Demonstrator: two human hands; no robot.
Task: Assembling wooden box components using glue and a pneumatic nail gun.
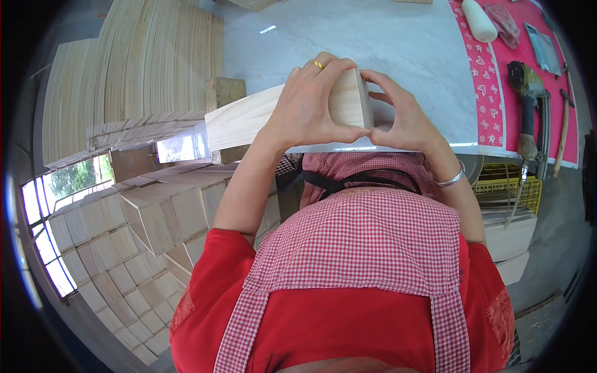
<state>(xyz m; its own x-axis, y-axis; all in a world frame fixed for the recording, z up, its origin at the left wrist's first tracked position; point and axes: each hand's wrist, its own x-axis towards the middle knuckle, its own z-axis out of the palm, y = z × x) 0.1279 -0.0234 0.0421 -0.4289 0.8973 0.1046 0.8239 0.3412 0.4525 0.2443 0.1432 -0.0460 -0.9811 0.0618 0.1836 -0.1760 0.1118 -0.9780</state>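
A long, pale wooden box [242,117] lies at the near edge of the light grey tabletop [398,37], its length running left to right. My left hand [303,107] wraps over it near its right end, with the fingers on the far side and the thumb on the near side. Curled around that right end is my right hand [407,118], its fingertips and thumb at the corners of the end panel [365,99]. Both thumb tips nearly meet at the near corner. The inside of the box is hidden from view.
Tall stacks of thin wooden boards [143,62] stand at the left, beside a small wood block [227,92]. Below are many stacked wooden boxes [124,267]. On the pink cloth [507,56] at the right lie a nail gun [528,105], a hammer [564,127] and a white cylindrical item [479,22].
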